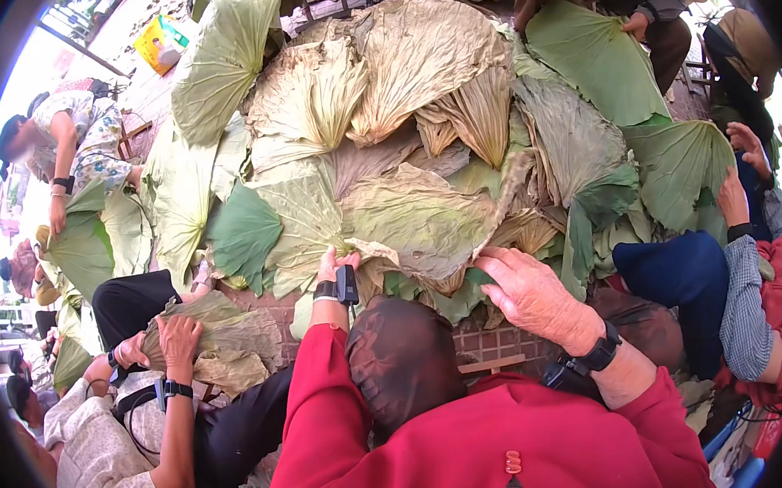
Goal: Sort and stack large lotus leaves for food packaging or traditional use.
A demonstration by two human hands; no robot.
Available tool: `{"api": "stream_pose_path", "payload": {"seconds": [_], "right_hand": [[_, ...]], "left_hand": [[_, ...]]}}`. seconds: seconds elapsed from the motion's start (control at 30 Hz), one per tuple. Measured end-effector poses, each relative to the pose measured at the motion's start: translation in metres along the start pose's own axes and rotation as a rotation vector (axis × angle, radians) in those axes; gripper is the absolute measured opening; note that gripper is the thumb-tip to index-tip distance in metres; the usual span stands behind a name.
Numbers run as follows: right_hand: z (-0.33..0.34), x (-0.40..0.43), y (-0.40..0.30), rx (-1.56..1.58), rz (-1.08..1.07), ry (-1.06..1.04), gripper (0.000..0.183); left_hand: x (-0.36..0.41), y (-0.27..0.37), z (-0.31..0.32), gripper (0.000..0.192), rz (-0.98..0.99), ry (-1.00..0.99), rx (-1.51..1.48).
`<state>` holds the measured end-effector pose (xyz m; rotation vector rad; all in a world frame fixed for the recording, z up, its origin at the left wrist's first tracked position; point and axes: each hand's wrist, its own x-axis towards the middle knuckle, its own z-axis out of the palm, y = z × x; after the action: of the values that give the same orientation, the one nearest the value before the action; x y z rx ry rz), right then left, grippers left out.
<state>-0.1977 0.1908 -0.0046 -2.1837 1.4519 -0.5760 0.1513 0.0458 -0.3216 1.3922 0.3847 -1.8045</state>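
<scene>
My left hand (333, 267), at the end of a red sleeve, grips the near left edge of a half-dried lotus leaf (420, 218) around its stem point. This leaf is yellow-green and wrinkled, with a curled, blurred right edge. At its near right corner, the fingertips of my right hand (537, 295) meet the edge, with the thumb apart below them. Whether those fingers pinch the leaf is hidden. Beyond it rises a pile of dry tan lotus leaves (425, 58). A greener lotus leaf (301, 216) lies beside my left hand.
A co-worker at the left (115, 426) holds a wilted leaf (234, 330) low. At the right, another person's hand (732, 196) touches a green leaf (684, 155). Across the pile, a person's hand (636, 25) holds a large leaf (596, 59). A yellow bag (159, 46) lies on the paving.
</scene>
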Motion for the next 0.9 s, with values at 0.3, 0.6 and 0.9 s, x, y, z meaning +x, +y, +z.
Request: {"api": "stream_pose_path", "payload": {"seconds": [0.3, 0.6, 0.9], "right_hand": [[-0.002, -0.003, 0.002, 0.011, 0.008, 0.033, 0.032], [-0.003, -0.008, -0.004, -0.005, -0.065, 0.091, 0.034], [-0.004, -0.013, -0.004, 0.01, -0.062, 0.056, 0.034]], "left_hand": [[-0.053, 0.013, 0.045, 0.043, 0.211, -0.01, -0.396], [-0.216, 0.119, 0.124, 0.025, 0.611, -0.307, -0.347], [-0.296, 0.189, 0.153, 0.028, 1.038, -0.716, -0.194]]}}
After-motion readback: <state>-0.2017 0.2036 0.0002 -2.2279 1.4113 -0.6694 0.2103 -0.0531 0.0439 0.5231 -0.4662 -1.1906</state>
